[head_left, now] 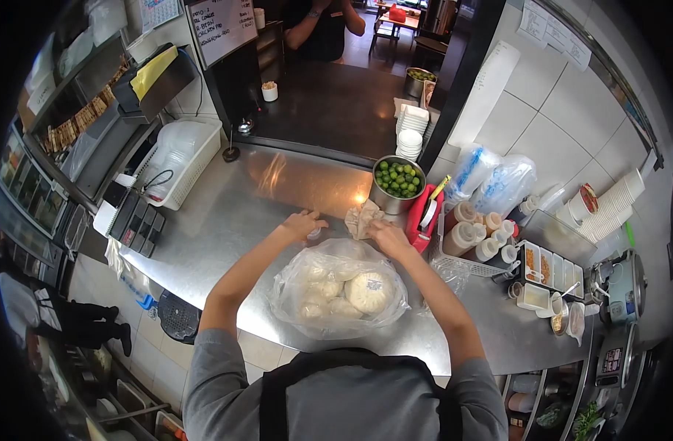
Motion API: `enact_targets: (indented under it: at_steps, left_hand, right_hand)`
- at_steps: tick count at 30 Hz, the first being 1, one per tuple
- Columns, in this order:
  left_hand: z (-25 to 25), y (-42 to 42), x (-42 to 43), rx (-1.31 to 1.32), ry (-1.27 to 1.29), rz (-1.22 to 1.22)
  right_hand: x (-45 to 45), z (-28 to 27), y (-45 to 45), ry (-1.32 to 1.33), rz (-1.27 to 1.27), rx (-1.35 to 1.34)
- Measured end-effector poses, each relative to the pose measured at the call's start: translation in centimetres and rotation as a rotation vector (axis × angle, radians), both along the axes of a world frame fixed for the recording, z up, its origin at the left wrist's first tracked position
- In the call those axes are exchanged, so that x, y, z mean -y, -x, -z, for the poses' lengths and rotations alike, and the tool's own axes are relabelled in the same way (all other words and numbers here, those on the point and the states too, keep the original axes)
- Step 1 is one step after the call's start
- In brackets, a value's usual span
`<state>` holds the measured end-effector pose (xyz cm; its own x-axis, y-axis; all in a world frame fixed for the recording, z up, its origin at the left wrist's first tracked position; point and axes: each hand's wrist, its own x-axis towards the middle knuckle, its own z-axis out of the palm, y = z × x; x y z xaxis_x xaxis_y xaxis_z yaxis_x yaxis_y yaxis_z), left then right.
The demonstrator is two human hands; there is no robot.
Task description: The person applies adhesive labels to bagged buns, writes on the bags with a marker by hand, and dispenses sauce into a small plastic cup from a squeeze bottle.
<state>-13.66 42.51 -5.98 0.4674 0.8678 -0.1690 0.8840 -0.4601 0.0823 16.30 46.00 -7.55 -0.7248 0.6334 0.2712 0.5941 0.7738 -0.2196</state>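
A clear plastic bag (pixel 285 283) lies on the steel counter in front of me, with several round, pale, bun-like pieces inside. One large piece (pixel 366 292) carries a printed label. Beyond the bag, my left hand (pixel 304 223) hovers low over the counter with its fingers apart. Just below those fingers is a small clear object (pixel 314 234), too small to make out. To the right, my right hand (pixel 388 238) has its fingers on a crumpled brown paper (pixel 361 219), seemingly pinching its edge.
A metal pot of green limes (pixel 398 181) and a red tape dispenser (pixel 423 220) stand beyond my right hand. Sauce bottles (pixel 465 237) fill a basket at the right. A white basket (pixel 191 169) is at the back left. Across the pass, a person (pixel 318 33) stands behind the dark counter.
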Motion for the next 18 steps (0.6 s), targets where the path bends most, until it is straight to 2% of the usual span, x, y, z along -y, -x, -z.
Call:
enact_targets:
  at_steps: [1,4,5,7,8,10,11,13,16,18]
  left_hand:
    - [1.0,0.4,-0.1,0.046,-0.017,-0.009]
    - [1.8,2.0,0.0,0.31,-0.072,-0.125]
    - [2.0,2.1,0.2,0.421,-0.088,-0.178]
    - [-0.3,1.3,1.2,0.94,-0.007,-0.331]
    - [-2.4,0.6,1.8,1.2,0.034,-0.399]
    - [-8.2,-2.0,4.8,1.498,0.056,-0.37]
    - [-10.8,-3.4,6.6,1.647,0.079,-0.359]
    - [-14.5,-5.6,9.6,1.631,0.079,-0.317]
    - [-16.6,-8.2,12.5,1.566,0.075,-0.274]
    - [-16.5,-9.3,13.7,1.51,0.035,-0.25]
  right_hand:
    - [-0.5,0.7,0.3,0.016,-0.017,0.105]
    - [-2.1,0.3,0.7,0.235,-0.03,0.152]
    - [-2.3,0.0,0.5,0.273,-0.031,0.007]
    - [-1.7,-4.4,0.6,0.33,-0.038,-0.294]
    - [-0.5,-7.6,0.8,0.329,-0.009,-0.463]
    - [4.3,-14.3,1.5,0.344,0.055,-0.801]
    - [6.3,-16.6,1.7,0.256,-0.015,-0.808]
    - [9.7,-19.7,2.1,0.087,-0.146,-0.817]
    - [13.3,-20.5,2.5,0.294,-0.136,-0.835]
    - [13.9,-19.9,2.1,0.333,-0.119,-0.868]
